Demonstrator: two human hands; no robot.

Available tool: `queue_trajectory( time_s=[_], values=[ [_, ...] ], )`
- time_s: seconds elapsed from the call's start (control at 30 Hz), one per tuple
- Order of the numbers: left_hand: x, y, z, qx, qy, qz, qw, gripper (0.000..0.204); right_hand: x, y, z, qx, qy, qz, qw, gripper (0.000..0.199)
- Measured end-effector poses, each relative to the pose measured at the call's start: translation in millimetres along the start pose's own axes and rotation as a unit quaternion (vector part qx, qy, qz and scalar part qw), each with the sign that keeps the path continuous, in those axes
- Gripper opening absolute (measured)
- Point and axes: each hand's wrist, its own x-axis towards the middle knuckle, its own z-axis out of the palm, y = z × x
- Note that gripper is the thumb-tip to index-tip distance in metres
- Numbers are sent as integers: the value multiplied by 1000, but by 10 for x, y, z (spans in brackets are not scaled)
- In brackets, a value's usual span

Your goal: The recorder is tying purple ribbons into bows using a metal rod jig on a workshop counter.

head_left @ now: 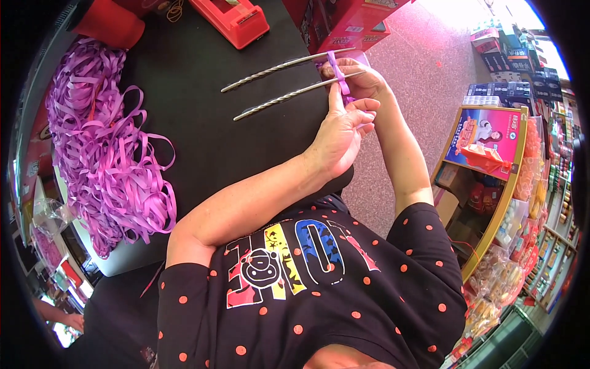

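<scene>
Dotted shirt [332, 301] | purple ribbon [334, 64] spans metal rods [270, 74] near one end; rest bare | left hand [343, 140], right hand [370, 84]: grip closure unclear

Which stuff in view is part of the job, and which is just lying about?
Part of it:
- two rods
- ribbon across them
- ribbon pile, probably: matching purple

Just lying about, apparently:
- red dispenser
- red cylinder
- blue boxes

Garment: black T-shirt [381, 301], short sleeves. Pattern: scattered round orange-red dots [240, 350], sleeves included. Chest print [295, 270]: large block characters in pink, yellow, blue; dark star shapes; black-and-white cartoon head [261, 269]. Left hand [341, 141], right hand [372, 85]: bare.
</scene>
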Motion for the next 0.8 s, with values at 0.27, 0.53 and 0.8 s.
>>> queue_trajectory(
  time_s=[0.27,0.53,0.8],
  values=[
    [-2,15,-16,2,-6,-5,1000,84,98,65,86,-30,-54,-30,998,22],
    [17,-3,-11,-5,-19,4,1000,78,-298,-187,308,-136,176,-95,970,19],
    [52,-63,-40,4,-31,31,999,91,-462,-44,1210,-712,400,-234,527,31]
  ],
)
